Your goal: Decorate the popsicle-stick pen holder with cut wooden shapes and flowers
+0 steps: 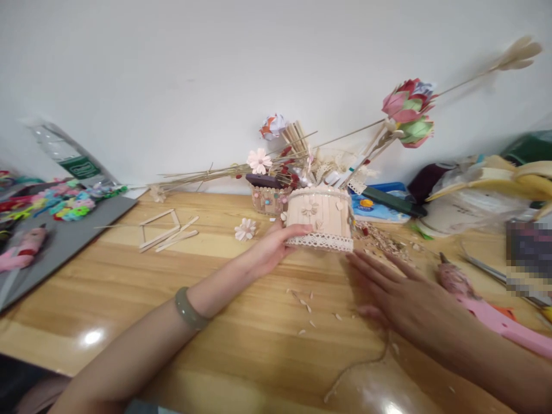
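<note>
My left hand point(276, 244) grips the lower left side of a craft-stick pot point(319, 214), its thumb across the front. The pot is pale wood with a lace band round its bottom and small flower decorations on the front. Below and right of it, my right hand point(388, 287) reaches over the table with fingers stretched out, holding nothing. Its fingertips are near the pot's lower right corner, slightly blurred; I cannot tell whether they touch. Loose pale petals point(308, 307) lie between the two arms. A thin string point(357, 365) curves across the wood below my right hand.
A pink glue gun point(495, 319) lies right of my right hand, near scissors point(483, 265). Dried plant bits point(383, 238) are scattered behind. Craft sticks point(159, 230) and a pale flower point(245, 229) lie at left. Paper flowers point(409, 109) stick up at back; a bottle point(64, 152) leans left.
</note>
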Action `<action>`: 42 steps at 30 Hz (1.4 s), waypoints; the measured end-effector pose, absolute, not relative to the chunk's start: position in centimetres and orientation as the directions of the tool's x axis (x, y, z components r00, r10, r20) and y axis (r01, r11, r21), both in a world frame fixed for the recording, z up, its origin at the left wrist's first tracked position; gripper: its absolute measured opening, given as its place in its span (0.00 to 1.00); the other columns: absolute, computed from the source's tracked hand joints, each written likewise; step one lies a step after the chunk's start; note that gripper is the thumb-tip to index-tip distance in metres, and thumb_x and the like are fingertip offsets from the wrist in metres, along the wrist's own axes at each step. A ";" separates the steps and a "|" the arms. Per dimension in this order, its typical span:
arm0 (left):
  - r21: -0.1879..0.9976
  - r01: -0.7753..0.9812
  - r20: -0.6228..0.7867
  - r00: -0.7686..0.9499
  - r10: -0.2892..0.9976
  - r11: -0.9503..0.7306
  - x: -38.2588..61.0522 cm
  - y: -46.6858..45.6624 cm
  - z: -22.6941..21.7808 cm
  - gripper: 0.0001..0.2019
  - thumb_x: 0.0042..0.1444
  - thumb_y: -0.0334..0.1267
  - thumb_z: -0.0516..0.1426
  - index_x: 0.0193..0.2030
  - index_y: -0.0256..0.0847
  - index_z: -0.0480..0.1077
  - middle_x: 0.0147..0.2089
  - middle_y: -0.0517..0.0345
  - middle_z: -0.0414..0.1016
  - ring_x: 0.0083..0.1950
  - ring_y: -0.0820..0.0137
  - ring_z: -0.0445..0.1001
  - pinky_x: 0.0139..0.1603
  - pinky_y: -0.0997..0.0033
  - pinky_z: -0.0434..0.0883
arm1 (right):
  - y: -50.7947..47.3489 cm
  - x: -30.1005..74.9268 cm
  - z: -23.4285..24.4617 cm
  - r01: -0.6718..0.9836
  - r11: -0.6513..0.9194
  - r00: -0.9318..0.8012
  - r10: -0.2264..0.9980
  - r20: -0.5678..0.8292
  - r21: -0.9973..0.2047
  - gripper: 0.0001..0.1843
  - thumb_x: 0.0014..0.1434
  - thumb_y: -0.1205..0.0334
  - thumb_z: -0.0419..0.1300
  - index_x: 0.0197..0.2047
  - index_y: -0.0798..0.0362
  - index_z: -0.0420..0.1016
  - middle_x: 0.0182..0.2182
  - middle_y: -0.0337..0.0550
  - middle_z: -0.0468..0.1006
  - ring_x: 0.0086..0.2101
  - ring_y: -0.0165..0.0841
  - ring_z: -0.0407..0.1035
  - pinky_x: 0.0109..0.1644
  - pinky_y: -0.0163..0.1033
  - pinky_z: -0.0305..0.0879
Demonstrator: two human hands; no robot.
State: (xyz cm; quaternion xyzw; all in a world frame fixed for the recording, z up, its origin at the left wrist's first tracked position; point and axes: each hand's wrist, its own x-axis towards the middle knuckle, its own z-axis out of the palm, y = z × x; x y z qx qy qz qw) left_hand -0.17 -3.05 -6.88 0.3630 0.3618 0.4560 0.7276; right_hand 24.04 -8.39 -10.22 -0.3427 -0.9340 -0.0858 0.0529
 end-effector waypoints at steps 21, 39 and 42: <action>0.853 -0.400 -0.204 0.339 0.919 0.336 -0.4 -2.9 -6.9 0.23 0.42 0.32 0.63 0.48 0.41 0.69 0.47 0.53 0.76 0.54 0.59 0.68 0.54 0.59 0.62 | -12.1 18.8 -6.5 0.643 0.745 -0.746 0.662 0.076 -0.175 0.19 0.60 0.70 0.43 0.41 0.50 0.74 0.39 0.47 0.79 0.37 0.39 0.74 0.37 0.44 0.71; 0.857 -0.406 -0.154 0.387 0.909 0.318 -0.5 -2.4 -7.8 0.18 0.42 0.35 0.64 0.42 0.38 0.72 0.55 0.50 0.71 0.60 0.56 0.63 0.60 0.55 0.59 | -9.8 15.9 -8.4 0.723 0.449 -0.516 0.856 0.022 -0.524 0.12 0.62 0.65 0.46 0.30 0.52 0.66 0.26 0.41 0.74 0.28 0.32 0.68 0.31 0.37 0.63; 0.853 -0.410 -0.161 0.384 0.909 0.324 -0.5 -2.5 -7.7 0.17 0.41 0.35 0.64 0.40 0.37 0.71 0.54 0.48 0.71 0.59 0.55 0.64 0.58 0.54 0.61 | -9.7 16.5 -8.0 0.716 0.450 -0.510 0.859 0.040 -0.533 0.12 0.63 0.66 0.46 0.31 0.52 0.67 0.28 0.42 0.73 0.29 0.33 0.68 0.32 0.38 0.63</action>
